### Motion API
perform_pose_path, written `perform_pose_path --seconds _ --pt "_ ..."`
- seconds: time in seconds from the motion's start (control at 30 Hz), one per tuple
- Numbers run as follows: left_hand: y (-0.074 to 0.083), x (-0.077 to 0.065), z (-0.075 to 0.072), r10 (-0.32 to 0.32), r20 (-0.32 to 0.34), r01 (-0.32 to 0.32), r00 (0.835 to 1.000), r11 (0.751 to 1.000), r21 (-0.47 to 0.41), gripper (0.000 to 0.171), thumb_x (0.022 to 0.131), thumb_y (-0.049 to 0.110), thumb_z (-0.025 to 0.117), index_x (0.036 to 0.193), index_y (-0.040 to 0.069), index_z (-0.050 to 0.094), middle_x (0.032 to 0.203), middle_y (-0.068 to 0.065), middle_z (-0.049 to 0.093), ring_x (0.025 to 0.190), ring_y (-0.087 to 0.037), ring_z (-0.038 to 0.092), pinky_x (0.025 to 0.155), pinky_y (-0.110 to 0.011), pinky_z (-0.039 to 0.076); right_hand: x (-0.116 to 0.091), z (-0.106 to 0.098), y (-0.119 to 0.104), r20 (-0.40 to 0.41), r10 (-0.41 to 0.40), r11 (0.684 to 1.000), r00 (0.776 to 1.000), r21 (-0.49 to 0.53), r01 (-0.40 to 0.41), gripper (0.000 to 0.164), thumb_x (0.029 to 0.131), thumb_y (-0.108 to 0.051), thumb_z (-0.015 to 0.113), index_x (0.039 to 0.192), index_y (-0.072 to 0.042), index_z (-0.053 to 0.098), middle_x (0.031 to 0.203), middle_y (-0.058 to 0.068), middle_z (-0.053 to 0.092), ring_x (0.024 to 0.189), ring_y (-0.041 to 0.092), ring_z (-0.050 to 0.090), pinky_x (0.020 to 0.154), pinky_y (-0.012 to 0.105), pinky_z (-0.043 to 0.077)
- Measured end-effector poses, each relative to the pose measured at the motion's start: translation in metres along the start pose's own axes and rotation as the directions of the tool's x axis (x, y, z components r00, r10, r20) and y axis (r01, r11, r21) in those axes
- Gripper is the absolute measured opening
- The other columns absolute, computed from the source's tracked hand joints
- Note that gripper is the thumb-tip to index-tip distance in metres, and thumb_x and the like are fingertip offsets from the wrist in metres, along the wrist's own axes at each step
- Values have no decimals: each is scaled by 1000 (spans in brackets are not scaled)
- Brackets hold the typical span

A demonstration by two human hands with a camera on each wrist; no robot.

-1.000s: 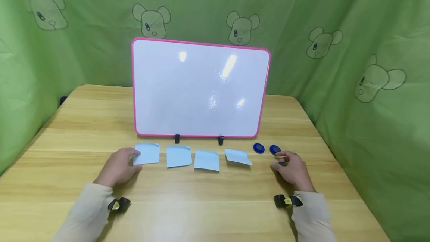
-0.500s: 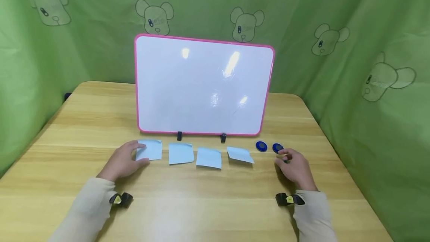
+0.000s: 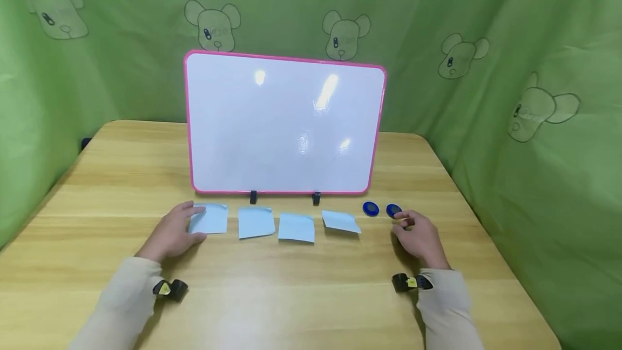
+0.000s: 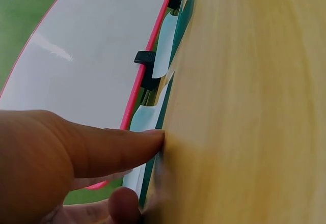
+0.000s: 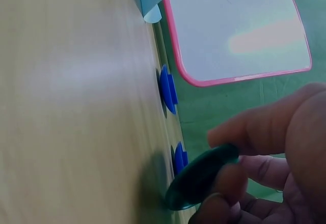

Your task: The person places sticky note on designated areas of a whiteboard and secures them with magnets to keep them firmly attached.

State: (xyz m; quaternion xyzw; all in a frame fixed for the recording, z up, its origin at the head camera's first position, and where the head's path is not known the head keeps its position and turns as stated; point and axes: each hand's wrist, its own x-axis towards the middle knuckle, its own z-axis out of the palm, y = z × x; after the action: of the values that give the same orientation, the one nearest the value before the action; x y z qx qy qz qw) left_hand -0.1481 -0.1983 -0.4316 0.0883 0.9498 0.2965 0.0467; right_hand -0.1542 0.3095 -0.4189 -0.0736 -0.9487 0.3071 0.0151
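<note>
Tabletop (image 3: 272, 296); right wrist reveals green disc (image 5: 193, 185).

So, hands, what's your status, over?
Left hand at leftmost blue sticky note. Right fingers pinch green round magnet. Possibly in the way: two blue magnets nearby.

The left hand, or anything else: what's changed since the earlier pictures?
The left hand moved slightly forward and rightward, its fingers reaching farther over the leftmost blue note. Nothing was visibly taken or released: the right hand holds the green disc throughout. The notes, blue discs and whiteboard stayed put.
</note>
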Motion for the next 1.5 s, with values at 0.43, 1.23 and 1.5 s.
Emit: perform_pose_path --seconds 0.43,1.23,1.5 --pt "0 -2 0 -67 -49 62 997 994 -90 60 86 20 68 131 -13 48 137 -32 38 124 -52 37 104 -64 29 0 -2 -1 30 -15 1000 999 1 15 30 90 -12 58 118 -2 61 106 18 60 94 33 55 73 38 45" --pt "7 -13 -5 -300 -353 115 886 880 -460 30 84 2 69 113 -5 65 128 -22 54 100 -37 66 65 -18 55 -5 -1 -10 -49 29 977 998 213 -17 36 99 -19 51 130 -1 55 123 23 56 96 30 58 59 29 52" --pt "9 -13 -5 -280 -393 91 876 895 -437 25 88 2 64 112 -1 67 115 -21 63 99 -32 65 71 -10 49 -2 8 -15 -75 -10 958 997 286 31 35 98 -17 55 130 -3 56 116 20 58 81 20 57 56 26 51"
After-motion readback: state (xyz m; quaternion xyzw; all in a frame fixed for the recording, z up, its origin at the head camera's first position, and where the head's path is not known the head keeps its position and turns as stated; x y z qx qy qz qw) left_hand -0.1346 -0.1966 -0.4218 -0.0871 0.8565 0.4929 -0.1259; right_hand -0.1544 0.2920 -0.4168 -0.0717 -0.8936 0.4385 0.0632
